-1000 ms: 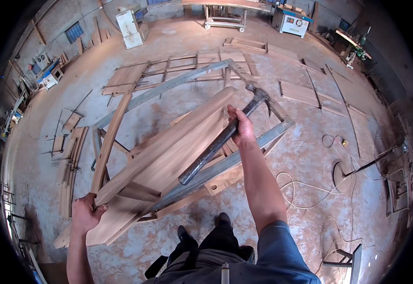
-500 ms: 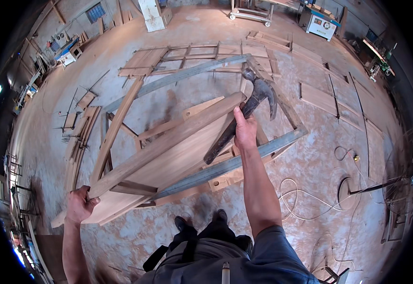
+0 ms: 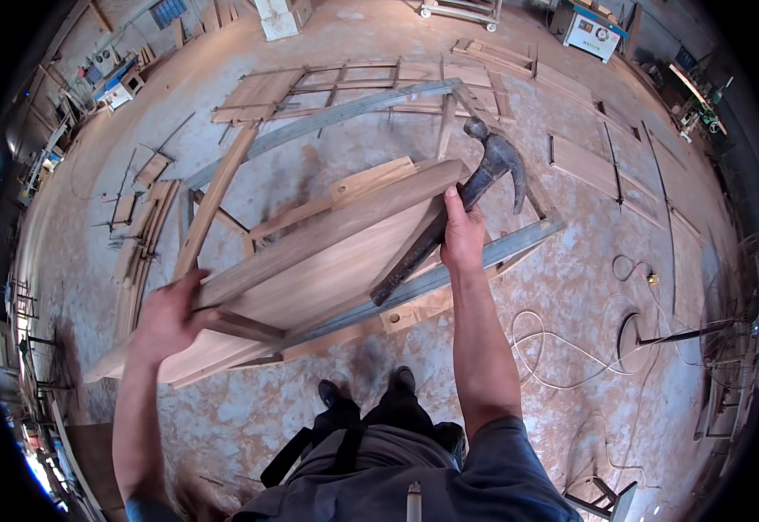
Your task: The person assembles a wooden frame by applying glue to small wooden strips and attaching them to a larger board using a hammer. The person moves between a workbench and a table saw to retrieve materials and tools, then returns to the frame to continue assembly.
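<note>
My right hand (image 3: 464,237) grips the long dark handle of a claw hammer (image 3: 492,163), whose head is raised over the far end of a wooden panel. My left hand (image 3: 170,311) holds the near left end of a long wooden rail (image 3: 327,230) that runs along the top of the wooden door panel (image 3: 310,283). The panel rests tilted on two long grey metal bars (image 3: 501,248). My feet stand just below the panel's near edge.
More wooden frames and panels (image 3: 257,91) lie on the concrete floor beyond and to the right. Short planks (image 3: 140,226) are stacked at the left. A white cable (image 3: 562,344) coils on the floor at right, near a fan stand. Machines stand along the far wall.
My left hand has shifted up and right along the rail's end. The hammer head has swung up and to the right over the panel's far end.
</note>
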Demonstrator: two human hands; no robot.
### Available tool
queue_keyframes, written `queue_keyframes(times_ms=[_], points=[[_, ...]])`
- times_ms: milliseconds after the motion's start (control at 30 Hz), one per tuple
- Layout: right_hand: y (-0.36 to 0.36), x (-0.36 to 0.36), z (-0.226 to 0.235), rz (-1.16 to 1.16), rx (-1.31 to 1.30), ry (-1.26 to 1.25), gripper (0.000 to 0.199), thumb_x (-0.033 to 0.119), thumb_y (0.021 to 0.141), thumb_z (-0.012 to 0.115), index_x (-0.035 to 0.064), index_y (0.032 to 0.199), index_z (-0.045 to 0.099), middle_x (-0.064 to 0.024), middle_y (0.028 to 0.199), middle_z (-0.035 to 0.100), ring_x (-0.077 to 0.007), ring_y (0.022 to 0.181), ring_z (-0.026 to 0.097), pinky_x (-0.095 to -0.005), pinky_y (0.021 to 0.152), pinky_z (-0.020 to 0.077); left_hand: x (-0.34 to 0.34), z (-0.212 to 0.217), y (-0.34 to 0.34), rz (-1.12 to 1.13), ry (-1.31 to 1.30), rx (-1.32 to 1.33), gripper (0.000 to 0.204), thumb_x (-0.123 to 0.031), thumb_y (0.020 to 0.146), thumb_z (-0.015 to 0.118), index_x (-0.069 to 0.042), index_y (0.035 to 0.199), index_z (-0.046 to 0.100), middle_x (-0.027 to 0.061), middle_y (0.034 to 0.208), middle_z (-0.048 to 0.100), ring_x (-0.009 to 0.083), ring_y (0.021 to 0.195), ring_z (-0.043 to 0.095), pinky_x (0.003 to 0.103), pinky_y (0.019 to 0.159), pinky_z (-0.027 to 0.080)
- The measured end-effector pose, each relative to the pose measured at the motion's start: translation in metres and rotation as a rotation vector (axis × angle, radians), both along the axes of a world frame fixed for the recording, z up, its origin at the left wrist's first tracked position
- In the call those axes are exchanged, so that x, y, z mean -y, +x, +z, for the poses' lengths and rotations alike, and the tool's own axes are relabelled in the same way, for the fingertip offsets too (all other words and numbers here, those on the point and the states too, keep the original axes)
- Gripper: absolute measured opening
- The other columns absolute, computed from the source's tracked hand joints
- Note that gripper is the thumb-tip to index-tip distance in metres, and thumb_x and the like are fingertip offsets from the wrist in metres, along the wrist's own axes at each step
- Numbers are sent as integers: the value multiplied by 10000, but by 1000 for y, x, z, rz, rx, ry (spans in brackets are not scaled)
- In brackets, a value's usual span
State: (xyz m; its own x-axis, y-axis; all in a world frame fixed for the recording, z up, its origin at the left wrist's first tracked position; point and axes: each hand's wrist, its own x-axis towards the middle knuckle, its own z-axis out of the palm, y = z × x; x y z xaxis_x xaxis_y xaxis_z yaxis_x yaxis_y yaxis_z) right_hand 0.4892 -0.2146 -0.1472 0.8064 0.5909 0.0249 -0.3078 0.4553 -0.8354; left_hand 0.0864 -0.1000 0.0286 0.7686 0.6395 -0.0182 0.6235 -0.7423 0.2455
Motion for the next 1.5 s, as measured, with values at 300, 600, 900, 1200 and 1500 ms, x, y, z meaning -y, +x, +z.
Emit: queue_keyframes(times_ms=[300,600,900,1200,1500], points=[[-10,11,-4,-109,-67,4,338,251,914,723,12,1140,645,-28,1080,640,-110,990,556,-280,920,439,-2,-12,190,-201,-103,-143,405,-339,821,731,6,993,608,229,815,657,437,834,630,493,739,482],[-20,29,-5,-54,-187,167,234,189,910,729,29,1071,672,23,970,633,-63,890,539,-238,839,438,15,-8,198,-94,-204,-247,440,-389,818,739,25,905,619,249,772,636,429,778,630,456,683,465],[-15,89,19,-130,44,-143,267,164,929,690,-8,1131,672,-15,965,673,-95,874,598,-245,780,476,17,-12,193,-162,-80,-204,427,-389,842,709,14,909,583,240,791,632,438,824,627,494,718,472],[-10,132,175,359,914,-696,125,130,968,589,41,1056,585,0,628,529,-63,527,506,-246,472,404,24,-33,184,-230,-12,-193,474,-486,874,629,-13,893,619,191,868,672,403,892,659,496,772,516],[-32,96,219,711,1003,-1104,197,211,1009,550,16,1033,542,-13,539,473,-100,386,480,-287,351,388,32,-32,173,-280,-69,-127,501,-470,847,642,-6,1038,648,191,1045,696,357,1021,663,464,866,518]])
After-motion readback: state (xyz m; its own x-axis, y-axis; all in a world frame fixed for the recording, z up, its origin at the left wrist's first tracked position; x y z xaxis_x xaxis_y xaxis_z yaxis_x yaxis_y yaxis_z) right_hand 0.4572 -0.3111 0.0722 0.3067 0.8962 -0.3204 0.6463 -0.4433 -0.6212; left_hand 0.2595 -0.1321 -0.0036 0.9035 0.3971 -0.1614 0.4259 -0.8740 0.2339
